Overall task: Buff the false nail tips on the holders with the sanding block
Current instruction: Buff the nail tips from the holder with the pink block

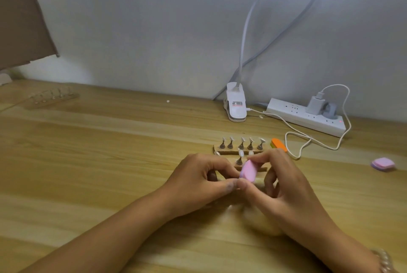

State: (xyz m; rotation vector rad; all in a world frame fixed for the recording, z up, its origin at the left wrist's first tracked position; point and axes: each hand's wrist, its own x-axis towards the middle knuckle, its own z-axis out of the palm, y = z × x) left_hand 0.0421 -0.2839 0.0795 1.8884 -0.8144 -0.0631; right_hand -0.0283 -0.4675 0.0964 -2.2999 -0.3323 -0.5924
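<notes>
The right hand grip pinches one pink sanding block, long axis near-to-far. The left hand grip curls; contents indiscernible. The far rack carries five holders.

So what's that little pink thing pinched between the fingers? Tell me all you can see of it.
The pink block is a small pad with rounded corners, foam-like by its look, with a lilac edge down its left side. It is held tilted, broad face toward the camera. The right hand pinches it, forefinger over the top, thumb at the bottom. The left hand curls in beside its lower end; whether it touches is unclear. A nail tip on its holder stands just behind it.
</notes>
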